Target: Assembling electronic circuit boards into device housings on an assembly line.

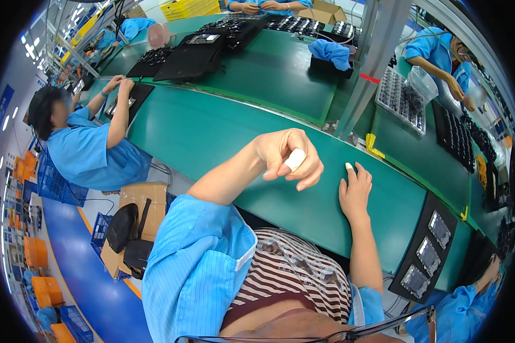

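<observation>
Over the green work table (286,211), my left hand (292,160) is raised with its fingers curled in toward the thumb. A white finger cot (294,160) covers one of its fingertips. Nothing shows between those fingers, though the palm is partly hidden. My right hand (356,191) rests palm down on the green surface, fingers stretched out. Its index fingertip also has a whitish cover. Nearest to that hand, along the right, lies a black tray (422,243) with three flat, silvery electronic parts in it.
A metal post (377,63) rises beyond my hands, with yellow tape (374,146) at its foot. A co-worker (91,134) handles a part at the left. Behind are black trays (191,57), a blue cloth (330,53) and a clear-celled tray (402,100).
</observation>
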{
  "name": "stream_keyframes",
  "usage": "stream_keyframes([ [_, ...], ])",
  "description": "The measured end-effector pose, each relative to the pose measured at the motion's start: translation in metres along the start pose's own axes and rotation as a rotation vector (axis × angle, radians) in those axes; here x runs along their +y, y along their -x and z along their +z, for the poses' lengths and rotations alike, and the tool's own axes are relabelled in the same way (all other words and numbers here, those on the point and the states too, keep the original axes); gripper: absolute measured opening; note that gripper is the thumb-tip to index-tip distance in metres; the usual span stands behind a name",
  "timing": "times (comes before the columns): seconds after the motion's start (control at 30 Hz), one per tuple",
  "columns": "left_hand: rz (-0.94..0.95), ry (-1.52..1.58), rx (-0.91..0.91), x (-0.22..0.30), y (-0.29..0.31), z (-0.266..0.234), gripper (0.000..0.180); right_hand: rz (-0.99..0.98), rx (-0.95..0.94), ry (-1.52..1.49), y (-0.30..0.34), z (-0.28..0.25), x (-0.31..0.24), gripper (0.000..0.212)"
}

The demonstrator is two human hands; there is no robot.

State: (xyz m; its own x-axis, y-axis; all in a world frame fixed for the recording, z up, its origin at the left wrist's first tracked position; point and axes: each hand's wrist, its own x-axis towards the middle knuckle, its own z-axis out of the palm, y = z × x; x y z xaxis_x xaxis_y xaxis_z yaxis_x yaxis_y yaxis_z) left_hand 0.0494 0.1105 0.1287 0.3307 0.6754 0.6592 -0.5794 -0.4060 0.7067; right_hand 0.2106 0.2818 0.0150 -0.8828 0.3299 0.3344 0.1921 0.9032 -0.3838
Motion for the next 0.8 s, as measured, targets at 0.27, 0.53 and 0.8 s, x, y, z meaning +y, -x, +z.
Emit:
stream_keyframes([
  [0.27,-0.307,-0.332,0.382,-0.040,0.006,-0.006,0.025,-0.031,0.001,-0.037,-0.003,0.002,0.002,0.040],
  [0.53,-0.417,-0.202,0.915,-0.129,0.046,-0.044,0.022,0.007,0.058,-0.125,-0.004,0.013,0.020,0.045],
  [0.8,-0.444,-0.251,0.913,-0.128,0.042,-0.049,0.009,0.021,0.093,-0.075,-0.005,0.009,0.018,0.042],
])
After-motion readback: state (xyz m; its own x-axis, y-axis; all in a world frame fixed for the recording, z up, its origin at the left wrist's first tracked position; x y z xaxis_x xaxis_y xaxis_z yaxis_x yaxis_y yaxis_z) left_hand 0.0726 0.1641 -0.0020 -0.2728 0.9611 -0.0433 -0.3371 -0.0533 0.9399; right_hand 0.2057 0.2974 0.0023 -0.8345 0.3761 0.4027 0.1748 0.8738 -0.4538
